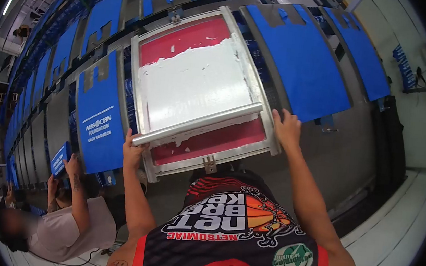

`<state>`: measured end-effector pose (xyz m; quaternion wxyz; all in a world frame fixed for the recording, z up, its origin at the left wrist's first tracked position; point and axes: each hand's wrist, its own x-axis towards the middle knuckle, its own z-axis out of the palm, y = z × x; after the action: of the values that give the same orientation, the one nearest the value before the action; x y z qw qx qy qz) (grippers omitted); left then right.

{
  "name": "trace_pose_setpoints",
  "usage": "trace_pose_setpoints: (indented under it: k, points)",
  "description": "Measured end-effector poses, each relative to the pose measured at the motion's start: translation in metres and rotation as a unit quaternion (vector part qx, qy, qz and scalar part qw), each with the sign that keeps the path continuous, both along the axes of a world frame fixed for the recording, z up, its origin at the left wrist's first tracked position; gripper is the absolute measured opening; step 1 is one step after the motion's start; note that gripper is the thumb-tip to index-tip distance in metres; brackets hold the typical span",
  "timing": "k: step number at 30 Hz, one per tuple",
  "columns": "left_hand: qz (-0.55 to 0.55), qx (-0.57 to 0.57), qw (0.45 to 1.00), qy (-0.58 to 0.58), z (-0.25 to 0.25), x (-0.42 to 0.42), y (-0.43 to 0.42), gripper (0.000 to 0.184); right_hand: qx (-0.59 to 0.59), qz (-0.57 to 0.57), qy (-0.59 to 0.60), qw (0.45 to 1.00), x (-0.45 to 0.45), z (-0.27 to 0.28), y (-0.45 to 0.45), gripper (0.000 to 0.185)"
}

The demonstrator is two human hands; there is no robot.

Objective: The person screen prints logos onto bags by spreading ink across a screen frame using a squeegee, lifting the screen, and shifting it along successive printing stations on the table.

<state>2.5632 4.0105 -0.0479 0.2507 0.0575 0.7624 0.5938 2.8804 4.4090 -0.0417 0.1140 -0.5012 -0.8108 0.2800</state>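
Note:
A screen printing frame [259, 83] with a pale metal border lies before me, tilted, its red mesh [188, 41] partly covered with white ink [191, 87]. Across its lower part rests a long squeegee [201, 123], reaching from one side rail to the other. My left hand [133, 152] is closed at the frame's left rail, right beside the squeegee's left end. On the opposite side, my right hand [287, 130] grips the right rail, with its fingers bent at the edge. Part of each hand's grip is hidden by the frame.
Blue printed bags [101, 127] lie on grey boards to the left, and more blue bag pieces [301, 64] to the right. At lower left another person [73, 227] holds a small blue piece [60, 159]. A white wall [404, 120] stands at right.

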Motion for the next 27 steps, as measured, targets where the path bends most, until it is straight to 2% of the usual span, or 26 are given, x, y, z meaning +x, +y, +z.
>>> trace_pose_setpoints:
  k: [1,3,5,9,11,12,13,18,20,23,26,27]
  points:
    - [0.038,0.076,0.995,-0.058,-0.01,-0.001,0.001,0.041,-0.11,-0.022,-0.042,0.993,0.001,-0.019,0.014,0.058]
    - [-0.023,0.099,0.991,-0.085,-0.015,-0.007,-0.005,0.045,-0.332,-0.063,0.138,0.931,-0.005,-0.048,0.01,0.063]
    - [0.001,0.104,0.993,-0.06,0.004,0.012,0.009,0.048,-0.288,-0.084,0.104,0.948,-0.011,-0.035,-0.001,0.062]
    - [0.021,0.128,0.992,0.002,0.041,0.031,0.019,0.06,-0.295,-0.104,0.137,0.94,0.016,0.007,0.019,0.058]
    - [-0.013,0.145,0.989,0.012,0.055,0.053,0.05,0.062,-0.31,-0.103,0.17,0.93,0.046,0.021,0.038,0.056]
    - [-0.041,0.166,0.985,0.023,0.06,0.066,0.074,0.064,-0.308,-0.114,0.22,0.918,0.068,0.007,0.057,0.057]
    - [-0.04,0.167,0.985,0.025,0.063,0.082,0.106,0.064,-0.307,-0.112,0.222,0.919,0.089,0.005,0.08,0.057]
    - [-0.04,0.123,0.991,-0.016,0.049,0.174,0.276,0.057,-0.267,-0.127,0.283,0.912,0.197,0.013,0.225,0.059]
    - [-0.046,0.11,0.993,-0.015,0.042,0.201,0.323,0.055,-0.275,-0.123,0.232,0.925,0.23,0.013,0.278,0.059]
    - [-0.067,0.135,0.988,-0.01,0.029,0.204,0.358,0.049,-0.231,-0.12,0.219,0.94,0.234,-0.003,0.308,0.06]
    - [-0.06,0.067,0.996,-0.005,0.036,0.212,0.38,0.037,-0.237,-0.108,0.194,0.946,0.23,-0.009,0.33,0.06]
    - [-0.06,0.092,0.994,0.003,0.03,0.212,0.381,0.035,-0.242,-0.103,0.191,0.946,0.228,-0.015,0.334,0.06]
